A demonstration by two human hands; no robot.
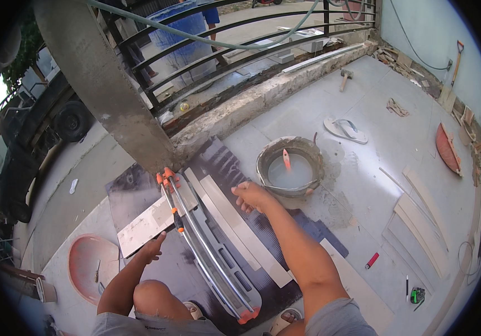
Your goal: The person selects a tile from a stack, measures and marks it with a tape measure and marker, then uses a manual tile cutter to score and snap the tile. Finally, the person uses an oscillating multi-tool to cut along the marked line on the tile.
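Observation:
My left hand (153, 250) is beside the near end of a pale tile (139, 228) lying crosswise under the rails of a tile cutter (207, 263), its fingers apart and slightly bent, with nothing visible in them. The cutter has orange fittings and a handle on its rails. My right hand (249, 197) hangs over long pale tile strips (251, 252), its fingers loosely curled and apart, holding nothing that I can see. The cutter and strips lie on a dark patterned board (327, 235). Right of that hand is a bucket (264, 168) of cloudy liquid with an orange-handled tool in it.
A pink basin (82, 269) is at lower left; a concrete post (100, 95) and railing stand ahead, a truck (39, 151) beyond. Rightward lie a sandal (344, 130), mallet (343, 81), red tub (448, 150), tile pieces (422, 235) and tape measure (417, 295).

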